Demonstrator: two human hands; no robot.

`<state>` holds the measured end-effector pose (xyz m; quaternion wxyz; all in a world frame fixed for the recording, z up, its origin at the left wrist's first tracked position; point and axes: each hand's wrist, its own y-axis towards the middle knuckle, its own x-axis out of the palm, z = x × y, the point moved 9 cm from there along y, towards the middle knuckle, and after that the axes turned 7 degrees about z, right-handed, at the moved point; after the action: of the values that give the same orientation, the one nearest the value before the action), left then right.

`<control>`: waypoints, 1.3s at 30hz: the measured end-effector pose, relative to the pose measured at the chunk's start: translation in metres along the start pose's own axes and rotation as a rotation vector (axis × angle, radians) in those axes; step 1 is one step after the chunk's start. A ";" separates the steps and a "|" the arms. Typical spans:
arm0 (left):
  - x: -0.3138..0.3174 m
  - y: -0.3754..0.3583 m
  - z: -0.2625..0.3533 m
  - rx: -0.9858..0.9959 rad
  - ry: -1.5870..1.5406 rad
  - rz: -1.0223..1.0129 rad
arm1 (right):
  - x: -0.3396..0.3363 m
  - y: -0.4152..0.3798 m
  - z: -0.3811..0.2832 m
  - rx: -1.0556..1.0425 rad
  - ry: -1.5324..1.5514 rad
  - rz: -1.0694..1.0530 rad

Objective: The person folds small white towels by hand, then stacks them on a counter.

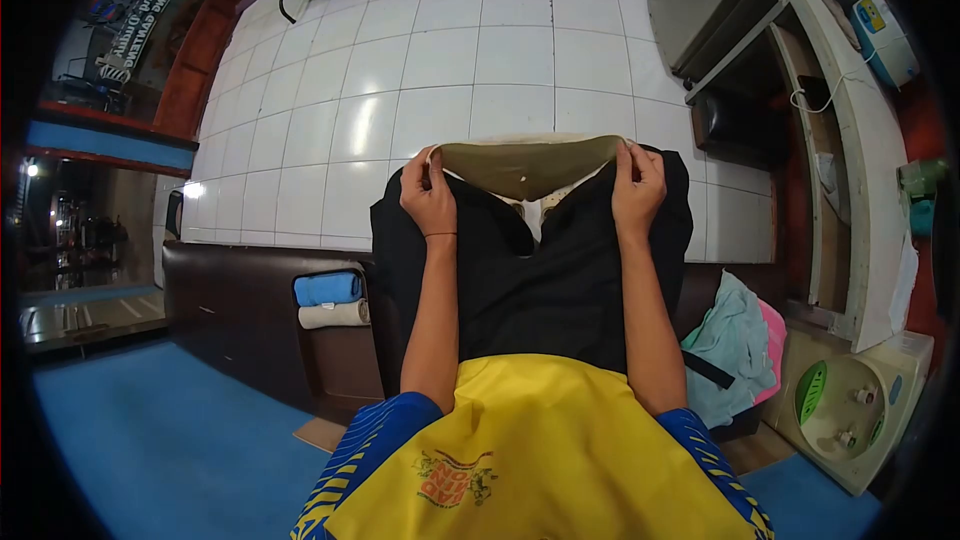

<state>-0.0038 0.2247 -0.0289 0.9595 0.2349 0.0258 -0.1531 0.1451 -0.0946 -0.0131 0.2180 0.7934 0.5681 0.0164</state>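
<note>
Toward twelve o'clock from the lap, white tiled floor (500,60): the broadest surface in view, spreading beyond the person's knees.

Lap, at the clock's centre: black trousers (540,310) on both thighs, with a notch between them pointing toward six o'clock.

Olive cloth, place: at twelve o'clock over the knees, hung between the two hands; the olive cloth (545,162) sags in the middle.

Olive cloth, holding it well: the step looks like spreading it by its two ends. Even pull toward nine and three o'clock, with both ends level, would probably flatten the sag; a harder tug on one side could skew it.

Olive cloth, long axis: roughly nine to three o'clock, the three o'clock end very slightly higher in view. Neither end reads as a tip. Its sag bows toward six, its paler far edge (530,137) lies toward twelve, and its olive face shows to the wearer.

Left hand (428,198), ten o'clock: grips the cloth's nine o'clock end.

Right hand (640,195), two o'clock: mirrors that at the three o'clock end.

Fingers: on each hand, thumb and fingers pinch together on the cloth; how many lie behind it cannot be told.

Pale speck (523,179): on the olive face, near its lowest dip; whether mark or hole is unclear.
</note>
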 end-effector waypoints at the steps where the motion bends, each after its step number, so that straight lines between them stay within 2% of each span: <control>1: 0.003 0.000 0.008 0.052 0.002 -0.031 | 0.002 0.000 -0.009 -0.100 0.008 -0.004; 4: 0.006 -0.001 -0.001 -0.020 -0.008 -0.026 | 0.015 -0.007 0.023 0.203 0.095 -0.146; 7: 0.011 0.000 -0.004 -0.087 -0.102 -0.046 | 0.005 -0.002 0.011 0.115 0.225 -0.050; 8: 0.009 -0.002 -0.006 -0.111 -0.166 -0.029 | 0.008 -0.001 0.016 0.110 0.183 -0.104; 10: 0.011 -0.002 -0.001 -0.088 -0.159 -0.072 | 0.005 -0.006 0.007 0.062 0.192 -0.056; 12: 0.012 -0.005 0.022 0.101 -0.058 -0.079 | 0.002 -0.005 -0.008 -0.016 0.241 0.020; 13: 0.012 -0.005 0.023 0.129 -0.060 -0.073 | 0.002 -0.006 -0.001 -0.011 0.240 0.016; 15: 0.019 -0.007 0.005 -0.005 -0.070 -0.108 | 0.018 -0.007 0.015 0.049 0.043 -0.169; 16: 0.018 -0.008 0.005 -0.001 -0.082 -0.106 | 0.017 -0.010 0.019 0.149 0.128 -0.138; 17: 0.015 -0.008 0.009 0.060 -0.080 -0.079 | 0.017 -0.009 0.016 0.145 0.130 -0.130; 19: 0.012 -0.005 0.026 0.117 -0.099 -0.043 | -0.001 -0.005 -0.020 -0.072 0.136 0.028; 20: 0.013 -0.007 0.019 0.076 -0.082 -0.063 | 0.000 -0.007 -0.014 -0.127 0.049 0.014; 21: 0.016 -0.009 0.010 0.039 -0.069 -0.080 | 0.014 -0.010 0.019 0.087 0.094 -0.117; 22: 0.022 -0.012 -0.010 -0.098 -0.043 -0.131 | 0.027 -0.017 0.040 0.297 0.143 -0.247; 26: 0.020 -0.007 0.010 0.014 -0.129 -0.097 | 0.004 -0.008 -0.014 -0.025 0.085 -0.042; 27: 0.019 -0.008 0.016 0.025 -0.116 -0.113 | 0.009 -0.011 -0.004 0.007 0.131 -0.061; 29: 0.022 -0.015 -0.012 -0.068 -0.138 -0.120 | 0.025 -0.020 0.042 0.267 0.169 -0.186; 30: 0.023 -0.017 -0.021 -0.118 -0.154 -0.111 | 0.016 -0.014 0.018 0.127 0.109 -0.134; 31: 0.019 -0.015 -0.011 -0.060 -0.111 -0.087 | 0.014 -0.011 0.010 0.124 0.110 -0.130; 33: 0.014 -0.007 0.000 0.009 -0.081 -0.045 | 0.004 -0.007 -0.011 -0.023 0.094 -0.026; 39: 0.010 -0.005 -0.010 -0.002 -0.083 -0.004 | 0.008 -0.006 0.013 0.094 0.112 -0.066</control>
<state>0.0045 0.2219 -0.0414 0.9597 0.2275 -0.0132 -0.1648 0.1459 -0.0902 -0.0292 0.1490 0.7813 0.6055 0.0268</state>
